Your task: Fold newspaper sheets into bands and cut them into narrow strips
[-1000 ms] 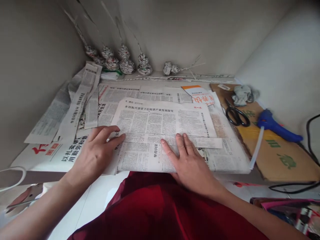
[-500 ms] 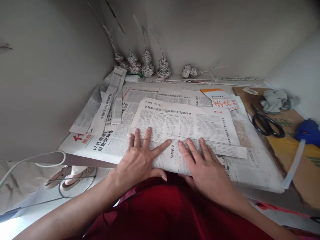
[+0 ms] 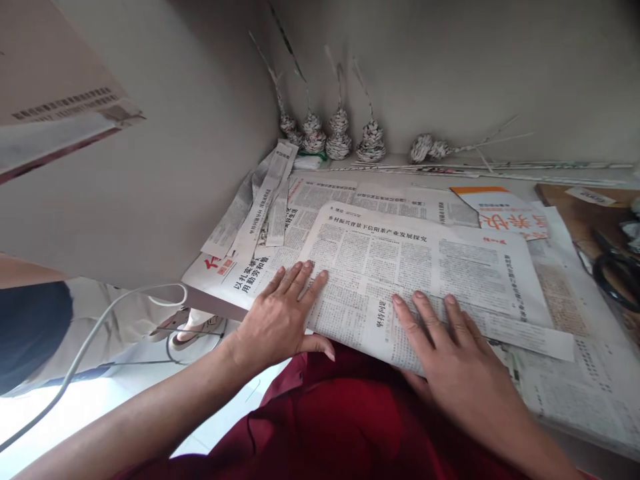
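A folded newspaper sheet (image 3: 365,257) lies on top of other newspapers at the table's front edge. My left hand (image 3: 285,313) rests palm down by its left front corner, fingers outstretched and thumb apart. Further right, my right hand (image 3: 450,340) lies flat on the front part of the same sheet, its fingers spread. The right thumb is mostly hidden below the sheet's front edge. A narrow paper strip (image 3: 535,339) pokes out at the right of the sheet.
Cut newspaper strips (image 3: 270,193) lie at the left. Along the back wall are several woven paper gourds (image 3: 340,137), one on its side, and long thin paper rods (image 3: 450,168). Black-handled scissors (image 3: 617,277) rest on cardboard at right. A white cable (image 3: 95,333) hangs at left; someone stands there.
My view has swung left, so the table appears further right. My left hand has slid left along the sheet to its corner, its fingers closer together. My right hand stays on the sheet.
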Demonstrator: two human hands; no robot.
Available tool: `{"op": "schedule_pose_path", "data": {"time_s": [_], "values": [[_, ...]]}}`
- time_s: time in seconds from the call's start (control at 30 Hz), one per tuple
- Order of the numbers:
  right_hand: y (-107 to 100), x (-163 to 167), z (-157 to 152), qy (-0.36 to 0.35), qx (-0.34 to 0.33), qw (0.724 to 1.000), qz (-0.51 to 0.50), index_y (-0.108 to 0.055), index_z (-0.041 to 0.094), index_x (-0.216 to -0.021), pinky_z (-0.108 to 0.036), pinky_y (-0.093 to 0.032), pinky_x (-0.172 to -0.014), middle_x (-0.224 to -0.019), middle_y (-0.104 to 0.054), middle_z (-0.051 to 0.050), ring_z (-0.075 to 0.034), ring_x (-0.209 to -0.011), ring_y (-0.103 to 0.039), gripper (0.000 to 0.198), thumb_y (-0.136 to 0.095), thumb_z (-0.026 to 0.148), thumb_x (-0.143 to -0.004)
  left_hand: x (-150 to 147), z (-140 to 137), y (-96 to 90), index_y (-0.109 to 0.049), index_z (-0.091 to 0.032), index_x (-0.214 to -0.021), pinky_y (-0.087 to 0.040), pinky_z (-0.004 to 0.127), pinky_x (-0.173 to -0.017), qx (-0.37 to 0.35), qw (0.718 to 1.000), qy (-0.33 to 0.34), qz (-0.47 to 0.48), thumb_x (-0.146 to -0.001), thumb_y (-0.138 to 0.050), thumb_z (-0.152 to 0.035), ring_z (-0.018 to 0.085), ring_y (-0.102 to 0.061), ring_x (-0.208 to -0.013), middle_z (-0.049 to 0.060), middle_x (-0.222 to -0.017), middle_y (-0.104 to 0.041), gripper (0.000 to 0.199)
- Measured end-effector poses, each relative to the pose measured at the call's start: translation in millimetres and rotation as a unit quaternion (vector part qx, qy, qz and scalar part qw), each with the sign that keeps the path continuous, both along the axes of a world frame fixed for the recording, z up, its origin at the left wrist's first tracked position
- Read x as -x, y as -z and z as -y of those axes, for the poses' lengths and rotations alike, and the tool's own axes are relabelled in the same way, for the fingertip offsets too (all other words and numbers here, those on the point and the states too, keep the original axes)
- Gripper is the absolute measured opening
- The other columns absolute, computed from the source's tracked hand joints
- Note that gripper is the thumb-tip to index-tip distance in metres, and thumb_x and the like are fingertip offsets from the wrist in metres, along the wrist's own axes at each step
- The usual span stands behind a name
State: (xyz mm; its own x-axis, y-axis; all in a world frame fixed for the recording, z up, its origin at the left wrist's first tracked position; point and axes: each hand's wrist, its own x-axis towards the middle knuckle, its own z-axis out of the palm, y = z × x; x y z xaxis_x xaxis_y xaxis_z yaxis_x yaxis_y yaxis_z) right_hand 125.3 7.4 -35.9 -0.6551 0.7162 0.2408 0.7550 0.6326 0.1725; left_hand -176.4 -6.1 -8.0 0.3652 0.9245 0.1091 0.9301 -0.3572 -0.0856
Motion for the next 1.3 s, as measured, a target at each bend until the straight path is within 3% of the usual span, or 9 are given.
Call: {"op": "schedule_pose_path", "data": {"time_s": [0.1, 0.2, 0.4, 0.57, 0.8, 1.03, 1.2, 1.3], "values": [[1.7, -0.8, 0.3, 0.003, 0.0, 1.0, -0.004, -0.022, 0.012, -0.159, -0.067, -0.044, -0.1, -0.151, -0.046, -0.029, -0.063, -0.133, -0.039, 0.096, -0.07, 0.035, -0.079, 12.2, 1.3, 2.0, -0.033, 0.001, -0.153, -0.03, 0.053, -0.122, -0.02, 0.999, -0.024, 0.017, -0.066, -0.022, -0.098, 0.038, -0.035, -0.147, 0.03, -0.155, -0.039, 0.132], [3.5, -1.5, 0.7, 0.004, 0.005, 1.0, -0.008, -0.021, 0.013, -0.16, -0.068, -0.043, -0.102, -0.152, -0.045, -0.027, -0.062, -0.135, -0.038, 0.094, -0.068, 0.035, -0.081, 15.1, 2.0, 0.3, -0.034, 0.001, -0.152, -0.022, 0.057, -0.124, -0.026, 0.999, -0.046, 0.01, -0.072, -0.021, -0.096, 0.038, -0.034, -0.148, 0.028, -0.155, -0.041, 0.127], [3.4, 0.8, 0.8, 0.004, -0.001, 1.0, -0.009, -0.028, 0.01, -0.158, -0.068, -0.041, -0.102, -0.151, -0.045, -0.03, -0.064, -0.135, -0.036, 0.094, -0.072, 0.032, -0.079, 8.7, 2.0, -0.3, -0.035, 0.001, -0.152, -0.016, 0.062, -0.124, -0.038, 0.998, -0.058, 0.001, -0.079, -0.024, -0.092, 0.039, -0.016, -0.153, 0.025, -0.161, -0.031, 0.119], [1.8, 3.0, 1.6, 0.008, -0.014, 1.0, -0.004, -0.035, 0.009, -0.155, -0.067, -0.043, -0.102, -0.15, -0.047, -0.029, -0.063, -0.134, -0.038, 0.09, -0.075, 0.028, -0.078, -2.8, 6.4, 4.3, -0.032, 0.003, -0.152, -0.022, 0.062, -0.123, -0.043, 0.998, -0.045, 0.019, -0.077, -0.03, -0.091, 0.041, -0.019, -0.152, 0.027, -0.16, -0.032, 0.12], [-5.1, 6.8, 2.7, 0.023, 0.001, 1.0, -0.001, -0.046, 0.009, -0.15, -0.066, -0.045, -0.102, -0.15, -0.05, -0.026, -0.061, -0.134, -0.041, 0.081, -0.074, 0.025, -0.076, -40.3, 2.8, 8.8, -0.037, -0.003, -0.152, -0.031, 0.053, -0.122, -0.013, 0.995, 0.049, 0.091, -0.075, -0.032, -0.091, 0.038, -0.029, -0.15, 0.025, -0.158, -0.036, 0.118], [-9.3, 4.3, 1.3, 0.019, 0.002, 1.0, 0.005, -0.048, 0.008, -0.149, -0.062, -0.049, -0.102, -0.148, -0.053, -0.024, -0.057, -0.132, -0.046, 0.086, -0.079, 0.027, -0.072, -16.0, -14.2, -0.1, -0.028, -0.004, -0.156, -0.037, 0.052, -0.119, -0.013, 0.995, 0.008, 0.094, -0.082, -0.034, -0.085, 0.036, -0.033, -0.149, 0.027, -0.157, -0.038, 0.11], [-10.0, 4.3, 0.3, 0.017, -0.006, 1.0, 0.019, -0.048, 0.004, -0.148, -0.062, -0.051, -0.099, -0.148, -0.053, -0.026, -0.058, -0.129, -0.048, 0.088, -0.082, 0.037, -0.074, -13.4, -13.6, -2.1, -0.03, -0.019, -0.159, -0.04, 0.055, -0.115, 0.001, 0.999, 0.022, 0.032, -0.078, -0.034, -0.086, 0.042, -0.034, -0.147, 0.027, -0.16, -0.034, 0.105], [-11.2, 7.1, -0.8, 0.018, -0.003, 1.0, 0.004, -0.049, -0.001, -0.145, -0.064, -0.05, -0.099, -0.146, -0.053, -0.03, -0.059, -0.13, -0.047, 0.096, -0.077, 0.059, -0.076, -22.5, -12.7, -1.1, -0.032, -0.033, -0.158, -0.043, 0.063, -0.109, 0.0, 1.0, 0.019, 0.017, -0.07, -0.037, -0.091, 0.051, -0.034, -0.144, 0.025, -0.162, -0.031, 0.106]]}}
